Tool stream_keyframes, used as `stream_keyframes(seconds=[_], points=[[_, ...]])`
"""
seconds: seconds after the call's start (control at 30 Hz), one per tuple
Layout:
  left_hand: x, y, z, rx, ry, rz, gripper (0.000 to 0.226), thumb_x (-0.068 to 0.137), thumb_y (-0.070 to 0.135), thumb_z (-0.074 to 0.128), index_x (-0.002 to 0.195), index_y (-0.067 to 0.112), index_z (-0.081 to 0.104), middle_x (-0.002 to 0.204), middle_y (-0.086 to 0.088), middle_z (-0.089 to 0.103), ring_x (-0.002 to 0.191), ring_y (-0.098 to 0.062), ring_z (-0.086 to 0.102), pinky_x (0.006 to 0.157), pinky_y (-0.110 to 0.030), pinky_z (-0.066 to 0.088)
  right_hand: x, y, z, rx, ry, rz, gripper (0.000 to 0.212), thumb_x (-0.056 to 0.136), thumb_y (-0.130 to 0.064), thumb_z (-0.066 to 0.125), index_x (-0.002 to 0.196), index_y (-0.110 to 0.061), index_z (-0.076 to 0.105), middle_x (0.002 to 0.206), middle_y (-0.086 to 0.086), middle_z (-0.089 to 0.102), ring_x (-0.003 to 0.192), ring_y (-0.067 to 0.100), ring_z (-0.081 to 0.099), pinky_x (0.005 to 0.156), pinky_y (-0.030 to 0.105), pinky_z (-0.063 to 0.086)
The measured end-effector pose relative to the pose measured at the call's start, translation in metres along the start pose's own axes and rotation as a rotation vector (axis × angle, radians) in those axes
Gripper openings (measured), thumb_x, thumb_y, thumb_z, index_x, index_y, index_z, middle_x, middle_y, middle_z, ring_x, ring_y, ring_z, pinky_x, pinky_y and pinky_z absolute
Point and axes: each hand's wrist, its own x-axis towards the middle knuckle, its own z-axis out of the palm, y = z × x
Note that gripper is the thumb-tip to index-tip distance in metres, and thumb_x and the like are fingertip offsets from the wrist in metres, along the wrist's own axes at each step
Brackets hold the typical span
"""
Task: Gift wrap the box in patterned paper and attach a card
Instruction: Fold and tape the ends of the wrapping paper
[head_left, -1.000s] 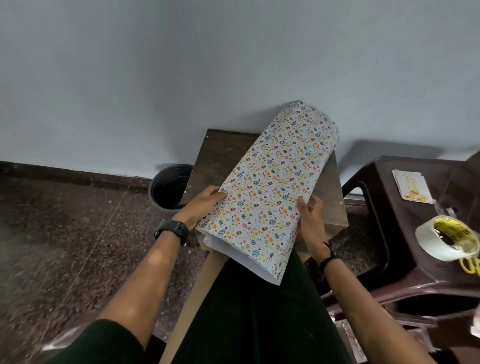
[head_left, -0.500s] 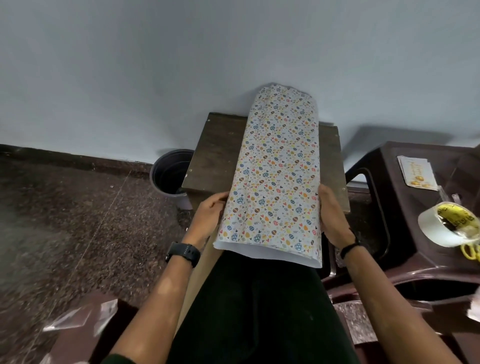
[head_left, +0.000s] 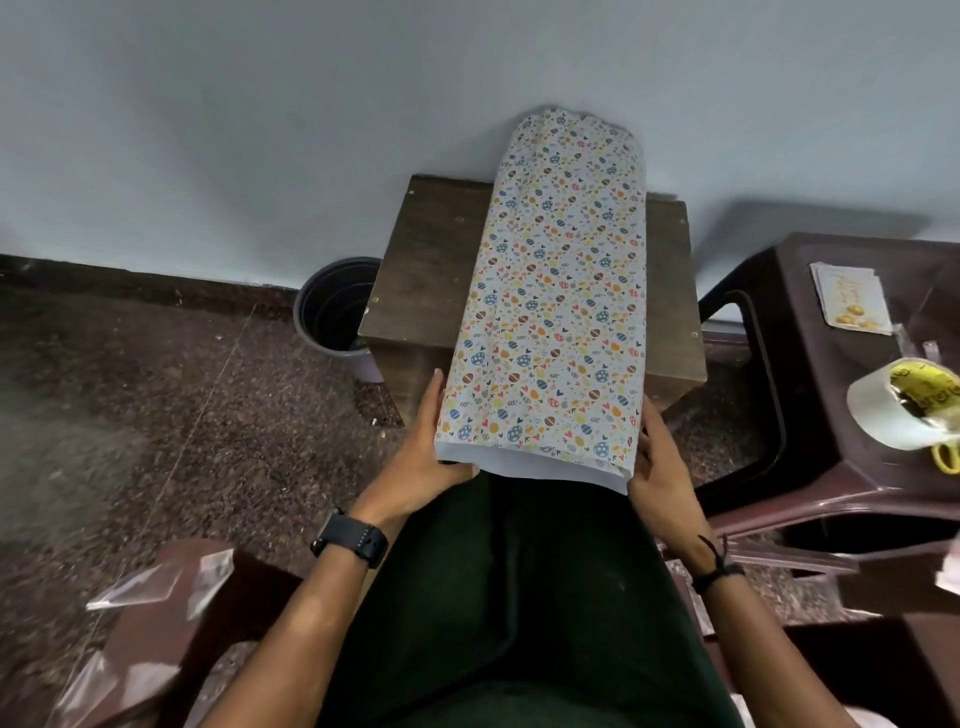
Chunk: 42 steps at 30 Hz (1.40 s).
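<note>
over the small table (head_left: 426, 270), both hands (left hand (head_left: 426, 462), right hand (head_left: 657, 467)) grip the rolled patterned paper (head_left: 556, 312) by its near end; unrolling it flat likely comes next.

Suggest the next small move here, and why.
Probably lower the patterned paper flat onto the small wooden table and unfold it. Both the left hand and right hand hold its near end, loosely folded over; no box shows yet.
</note>
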Motion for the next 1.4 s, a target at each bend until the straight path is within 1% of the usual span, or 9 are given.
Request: stream_keyframes(seconds=[0.1, 0.2, 0.33, 0.47, 0.7, 0.97, 1.17, 1.27, 1.4], points=[[0.0, 0.0, 0.009, -0.031, 0.13, 0.083, 0.088, 0.086, 0.0, 0.063, 0.149, 0.029, 0.009, 0.147, 0.016, 0.031, 0.133, 0.006, 0.032, 0.105, -0.012, 0.03, -0.005, -0.002, -0.001, -0.107, -0.1, -0.076, 0.092, 0.082, -0.009, 0.069, 0.149, -0.034, 0.01, 0.142, -0.036, 0.024, 0.135, -0.012, 0.023, 0.109, 0.013, 0.022], [0.001, 0.004, 0.021, -0.003, 0.226, 0.146, 0.068, 0.094, 0.004, 0.054, 0.144, 0.035, 0.02, 0.144, 0.017, 0.038, 0.13, 0.006, 0.036, 0.1, -0.006, 0.032, -0.01, -0.004, 0.004, -0.211, -0.131, -0.103, 0.098, 0.074, -0.014, 0.066, 0.15, -0.027, 0.007, 0.15, -0.021, 0.02, 0.14, -0.004, 0.016, 0.114, 0.016, 0.013], [0.004, 0.011, 0.028, 0.084, 0.265, 0.193, 0.07, 0.094, -0.002, 0.047, 0.134, 0.05, 0.022, 0.14, 0.021, 0.039, 0.128, 0.008, 0.036, 0.099, 0.0, 0.029, -0.013, -0.02, 0.02, -0.128, 0.036, -0.166, 0.063, 0.09, -0.012, 0.056, 0.144, -0.027, 0.028, 0.144, -0.019, 0.035, 0.134, -0.006, 0.029, 0.106, 0.008, 0.025], [0.006, 0.009, 0.029, 0.067, 0.259, 0.185, 0.071, 0.094, 0.0, 0.049, 0.134, 0.053, 0.026, 0.142, 0.019, 0.042, 0.13, 0.004, 0.04, 0.107, -0.019, 0.036, -0.016, -0.028, 0.034, -0.154, 0.096, -0.132, 0.061, 0.089, 0.005, 0.043, 0.144, -0.019, 0.03, 0.139, -0.017, 0.038, 0.125, -0.017, 0.032, 0.102, 0.002, 0.025], [0.007, 0.008, 0.034, 0.089, 0.213, 0.182, 0.062, 0.096, 0.012, 0.05, 0.15, 0.029, 0.022, 0.122, 0.056, 0.031, 0.116, 0.029, 0.032, 0.091, 0.004, 0.028, -0.01, -0.035, 0.045, -0.159, 0.076, -0.071, 0.062, 0.091, -0.001, 0.046, 0.146, -0.021, 0.024, 0.147, -0.01, 0.035, 0.134, 0.001, 0.031, 0.114, 0.028, 0.026], [0.007, 0.015, 0.037, 0.027, 0.298, 0.201, 0.056, 0.093, 0.017, 0.057, 0.142, 0.031, 0.032, 0.128, 0.032, 0.043, 0.116, 0.023, 0.039, 0.088, 0.002, 0.033, -0.012, -0.035, 0.051, -0.196, 0.147, -0.072, 0.057, 0.086, 0.0, 0.045, 0.139, -0.017, 0.034, 0.131, -0.005, 0.044, 0.121, 0.009, 0.042, 0.106, 0.031, 0.036], [0.007, 0.015, 0.042, 0.026, 0.362, 0.212, 0.059, 0.091, 0.011, 0.059, 0.133, 0.041, 0.03, 0.126, 0.03, 0.045, 0.114, 0.022, 0.041, 0.086, 0.001, 0.034, -0.013, -0.032, 0.058, -0.147, 0.26, -0.086, 0.067, 0.077, -0.028, 0.057, 0.139, -0.015, 0.035, 0.134, -0.001, 0.047, 0.124, 0.017, 0.046, 0.1, 0.046, 0.043], [0.01, 0.013, 0.044, 0.006, 0.384, 0.225, 0.058, 0.09, 0.013, 0.061, 0.132, 0.038, 0.032, 0.124, 0.032, 0.046, 0.114, 0.019, 0.043, 0.085, -0.001, 0.036, -0.009, -0.04, 0.058, -0.052, 0.357, -0.152, 0.07, 0.075, -0.02, 0.076, 0.134, -0.017, 0.041, 0.126, -0.011, 0.052, 0.118, 0.008, 0.052, 0.095, 0.036, 0.049], [0.015, 0.006, 0.049, 0.023, 0.467, 0.231, 0.06, 0.088, 0.017, 0.067, 0.134, 0.038, 0.036, 0.127, 0.015, 0.049, 0.117, 0.01, 0.045, 0.089, -0.004, 0.036, 0.001, -0.052, 0.058, 0.047, 0.441, -0.252, 0.046, 0.085, -0.008, 0.068, 0.125, -0.02, 0.05, 0.117, -0.016, 0.059, 0.109, 0.001, 0.057, 0.085, 0.023, 0.051]])
